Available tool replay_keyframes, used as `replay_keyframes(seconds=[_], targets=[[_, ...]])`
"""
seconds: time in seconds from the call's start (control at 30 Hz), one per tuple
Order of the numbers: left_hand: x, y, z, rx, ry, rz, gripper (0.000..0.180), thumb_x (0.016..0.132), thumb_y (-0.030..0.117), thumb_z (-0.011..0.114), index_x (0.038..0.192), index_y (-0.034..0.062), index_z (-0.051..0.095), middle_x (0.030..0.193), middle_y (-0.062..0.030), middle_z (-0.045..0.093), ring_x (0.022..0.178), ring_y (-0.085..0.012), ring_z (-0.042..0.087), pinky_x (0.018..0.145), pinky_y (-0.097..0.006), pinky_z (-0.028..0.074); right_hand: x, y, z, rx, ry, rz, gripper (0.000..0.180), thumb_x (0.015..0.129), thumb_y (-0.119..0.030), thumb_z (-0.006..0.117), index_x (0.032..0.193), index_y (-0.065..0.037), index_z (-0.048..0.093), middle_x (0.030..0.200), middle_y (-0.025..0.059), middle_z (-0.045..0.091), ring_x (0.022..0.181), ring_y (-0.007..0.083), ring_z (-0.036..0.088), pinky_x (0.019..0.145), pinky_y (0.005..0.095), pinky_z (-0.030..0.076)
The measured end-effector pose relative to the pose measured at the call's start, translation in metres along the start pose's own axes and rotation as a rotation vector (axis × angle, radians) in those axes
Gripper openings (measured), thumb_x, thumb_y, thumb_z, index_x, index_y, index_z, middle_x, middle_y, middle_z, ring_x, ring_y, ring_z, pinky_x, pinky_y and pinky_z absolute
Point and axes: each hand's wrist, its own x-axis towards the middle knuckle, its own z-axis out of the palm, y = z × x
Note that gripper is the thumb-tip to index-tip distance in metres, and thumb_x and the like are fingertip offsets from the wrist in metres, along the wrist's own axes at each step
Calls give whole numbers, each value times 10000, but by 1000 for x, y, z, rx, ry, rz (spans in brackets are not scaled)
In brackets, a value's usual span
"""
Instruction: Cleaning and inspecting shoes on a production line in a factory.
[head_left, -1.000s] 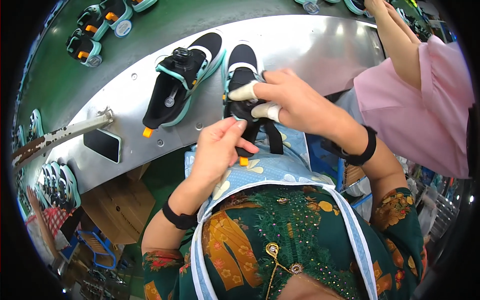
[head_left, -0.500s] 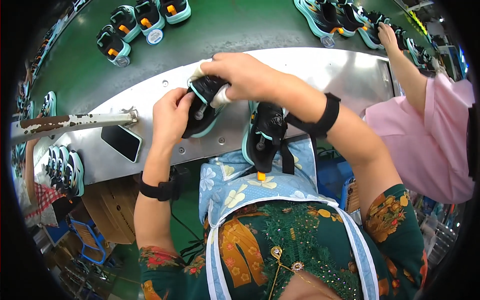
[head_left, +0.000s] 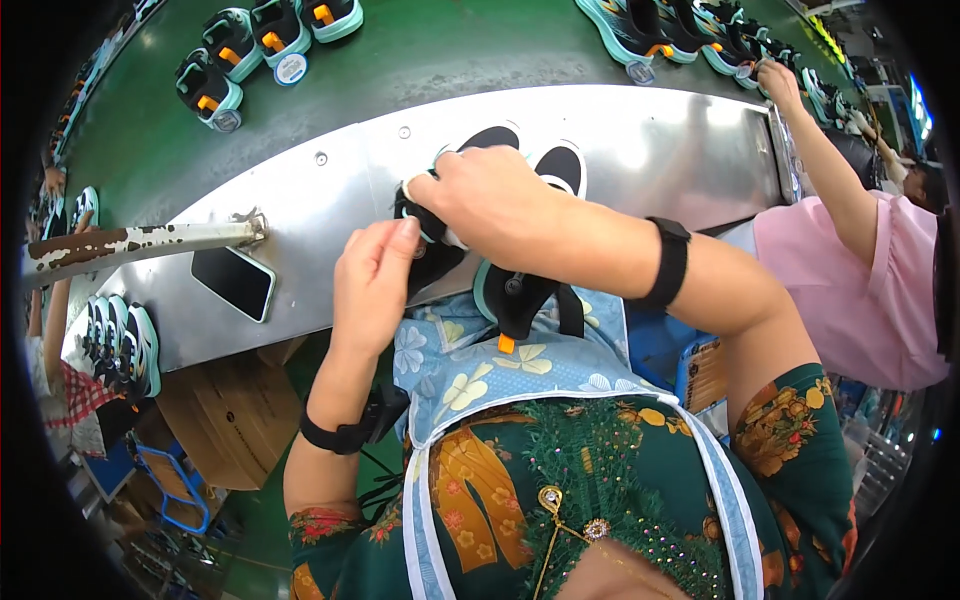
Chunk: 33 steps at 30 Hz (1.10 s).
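Note:
A black running shoe (head_left: 437, 266) with a pale teal sole lies at the front of the metal bench, partly under my hands. My right hand (head_left: 487, 200), with white wraps on its fingers, is closed on the shoe's upper, the fingertips mostly hidden. The thumb and fingers of my left hand (head_left: 372, 275) pinch the near left side of its collar. Just to the right, a second matching shoe (head_left: 517, 303) has its heel toward me, with an orange pull tab (head_left: 506, 344) over my apron. My right forearm covers its middle. Dark rounded toe ends show beyond my right hand.
A phone (head_left: 235, 282) lies left on the metal bench (head_left: 670, 150), near a chipped metal bar (head_left: 140, 240). Similar shoes (head_left: 268, 42) stand on the green surface beyond. A person in pink (head_left: 840, 280) reaches toward shoes at right. A cardboard box (head_left: 225, 415) stands below.
My right hand has shifted slightly right and down, and my left hand has come nearer me along the shoe. The held shoe has turned, and toe ends have come into view beyond my right hand.

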Motion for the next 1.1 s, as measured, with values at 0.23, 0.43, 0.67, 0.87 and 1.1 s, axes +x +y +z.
replay_keyframes(seconds=[0.23, 0.43, 0.67, 0.87, 1.1], targets=[[1, -12, 7, -111, -53, -113, 361, 924, 323, 616, 799, -13, 656, 686, -88, 528, 707, -182, 481, 639, -323, 401, -5, 27, -3, 491, -120, -121, 474, 798, -111, 665, 1258, -53, 568, 839, 161, 624, 835, 308, 641, 738, 425, 502], [-8, -20, 13, 2, 21, 5, 275, 920, 238, 603, 797, -6, 634, 671, -81, 477, 659, -184, 451, 626, -319, 390, -9, 8, 0, 97, -90, -3, 400, 829, -212, 664, 1193, -54, 610, 798, 167, 610, 745, 355, 623, 650, 435, 495], [-32, -13, 34, -125, -93, -90, 295, 976, 212, 494, 994, 8, 705, 785, -118, 658, 752, -175, 550, 712, -322, 447, -28, -6, 18, 60, 154, 14, 305, 826, -231, 658, 1097, -91, 662, 767, 126, 628, 720, 324, 621, 697, 439, 490], [-27, 17, -5, -50, -81, 20, 288, 985, 189, 489, 1021, -27, 677, 952, -80, 692, 837, -109, 576, 716, -247, 445, -44, 28, -22, 539, 55, 269, 337, 873, -241, 657, 1177, -95, 656, 936, 180, 674, 839, 298, 653, 764, 359, 500], [38, 43, -10, 262, -564, 395, 243, 871, 109, 582, 1103, 57, 632, 1150, -39, 602, 991, -171, 539, 774, -290, 441, -97, 27, -46, 428, -86, 274, 356, 863, -233, 684, 1206, -143, 651, 834, 140, 591, 764, 280, 577, 708, 358, 460]])
